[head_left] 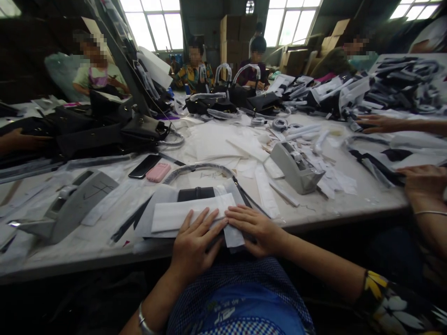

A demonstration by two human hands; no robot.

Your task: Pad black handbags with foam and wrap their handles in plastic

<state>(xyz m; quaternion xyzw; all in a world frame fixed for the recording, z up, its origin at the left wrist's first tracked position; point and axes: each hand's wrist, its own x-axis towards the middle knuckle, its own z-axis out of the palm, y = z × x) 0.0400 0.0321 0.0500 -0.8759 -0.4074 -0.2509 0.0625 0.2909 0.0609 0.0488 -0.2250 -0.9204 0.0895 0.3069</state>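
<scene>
A black handbag lies on the table's near edge, partly covered by white wrapping sheets. Its plastic-wrapped handle arches away from me. Across the bag's front rests a folded white foam sheet. My left hand presses flat on that sheet with the fingers spread. Beside it, my right hand lies with outstretched fingers on the sheet's right end, its fingertips by the left hand's. A narrow white strip hangs down between both hands. What lies beneath my palms is hidden.
Grey tape dispensers stand left and right. A black phone and a pink case lie behind the bag. Black handbags pile up at left. A co-worker's hands are at right; more people sit across the table.
</scene>
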